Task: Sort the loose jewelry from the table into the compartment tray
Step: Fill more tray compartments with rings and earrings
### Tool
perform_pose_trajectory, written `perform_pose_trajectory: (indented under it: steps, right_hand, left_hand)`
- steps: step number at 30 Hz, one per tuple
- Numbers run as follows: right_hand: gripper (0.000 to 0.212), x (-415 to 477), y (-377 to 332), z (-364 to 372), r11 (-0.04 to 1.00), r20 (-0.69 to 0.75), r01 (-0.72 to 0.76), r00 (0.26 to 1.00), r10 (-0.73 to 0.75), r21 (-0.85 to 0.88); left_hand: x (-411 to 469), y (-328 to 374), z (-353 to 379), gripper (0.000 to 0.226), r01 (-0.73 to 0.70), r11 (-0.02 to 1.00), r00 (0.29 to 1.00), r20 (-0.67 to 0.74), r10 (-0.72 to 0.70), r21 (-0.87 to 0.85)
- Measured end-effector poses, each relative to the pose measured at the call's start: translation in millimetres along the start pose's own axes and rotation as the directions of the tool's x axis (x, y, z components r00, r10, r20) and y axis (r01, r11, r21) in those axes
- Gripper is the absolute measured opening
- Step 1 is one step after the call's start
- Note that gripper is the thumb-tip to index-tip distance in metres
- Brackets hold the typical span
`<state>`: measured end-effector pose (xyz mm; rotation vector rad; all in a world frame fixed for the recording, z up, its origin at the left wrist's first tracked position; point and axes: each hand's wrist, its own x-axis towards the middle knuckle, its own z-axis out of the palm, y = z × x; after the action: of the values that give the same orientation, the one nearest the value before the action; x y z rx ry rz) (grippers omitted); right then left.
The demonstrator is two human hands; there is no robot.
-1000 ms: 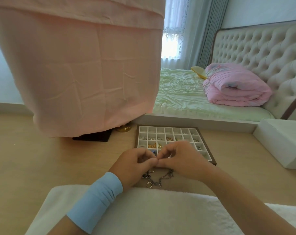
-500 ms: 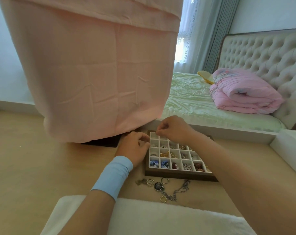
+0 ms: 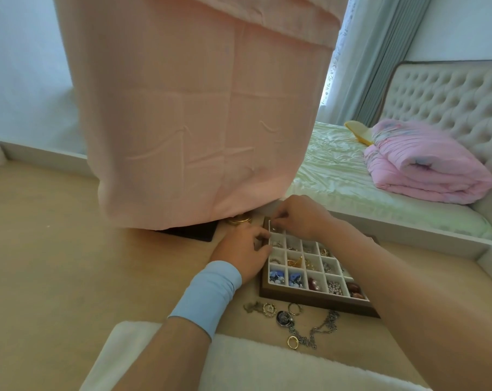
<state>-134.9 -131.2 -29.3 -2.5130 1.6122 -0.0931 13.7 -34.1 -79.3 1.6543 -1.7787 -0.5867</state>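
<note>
While R hand [image 3: 295,218] pinches a tiny piece [image 3: 273,221] at 11 o'clock of compartment tray [image 3: 318,301], L hand [image 3: 243,249] curls by rim, grip unclear; loose jewelry [image 3: 301,323] lies at 6 o'clock. Risk: early release, wrong cell.

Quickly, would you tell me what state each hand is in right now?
Left hand: fingers curled at the brown wooden compartment tray's left rim; contents cannot be told.
Right hand: pinching a tiny jewelry piece over the far-left compartment.
</note>
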Motion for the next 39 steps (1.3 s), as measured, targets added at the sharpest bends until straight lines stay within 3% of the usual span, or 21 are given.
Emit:
perform_pose_trajectory:
  steps: [9,13,17,23,28,34,39]
  right_hand:
    - [0.015,-87.2,-6.7,-19.6,0.984,-0.098,0.109,0.991,-0.095,0.143]
    - [0.011,-138.8,-12.2,-13.0,0.977,0.089,0.146,0.983,-0.161,0.157]
    - [0.015,-164.9,-14.5,1.6,0.970,0.246,0.135,0.952,-0.184,0.201]
    - [0.023,-170.1,-15.6,12.5,0.969,0.245,0.208,0.941,-0.235,0.131]
    - [0.018,-171.1,-15.7,19.8,0.965,0.234,0.233,0.938,-0.255,0.117]
    - [0.011,-175.8,-12.6,19.5,0.935,0.133,0.128,0.975,-0.180,0.331]
    - [0.013,-173.2,-10.2,22.8,0.750,-0.037,0.034,0.999,-0.013,0.661]
  left_hand:
    - [-7.2,7.7,-2.2,0.034,-0.075,0.982,0.996,-0.028,0.081,0.175]
    - [-21.2,27.1,-7.8,0.022,-0.172,0.960,0.984,-0.010,0.178,0.219]
    - [-47.6,45.4,-12.6,0.007,-0.257,0.939,0.964,0.133,0.231,0.230]
    - [-90.7,46.1,-17.8,0.003,-0.292,0.913,0.949,0.204,0.239,0.286]
    - [-103.2,36.4,-17.4,0.007,-0.261,0.934,0.944,0.267,0.195,0.245]
    - [-102.3,34.6,-13.4,0.011,-0.259,0.945,0.950,0.231,0.211,0.200]
    - [-101.3,31.8,-2.0,0.013,-0.199,0.980,0.979,0.039,0.200,-0.031]
